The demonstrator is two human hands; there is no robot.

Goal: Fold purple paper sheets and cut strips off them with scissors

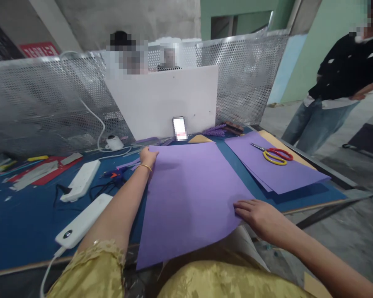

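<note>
A large purple sheet of paper (192, 190) lies in front of me, its near edge hanging past the table's front edge over my lap. My left hand (148, 157) is closed on the sheet's far left corner, thumb on top. At the right edge, near the front corner, my right hand (250, 213) grips the paper with its fingers on top; its thumb is hidden. To the right, more purple sheets (298, 176) are stacked, and scissors (275, 155) with one red and one yellow handle rest on them, blades pointing left.
A white power bank (82, 221) and a white power strip (81, 180) lie left of my forearm. Red paper scraps (49, 171) are farther left. A phone (180, 128) leans on a white board (168, 101) before a perforated metal screen (242, 78). A person (335, 78) stands at the right.
</note>
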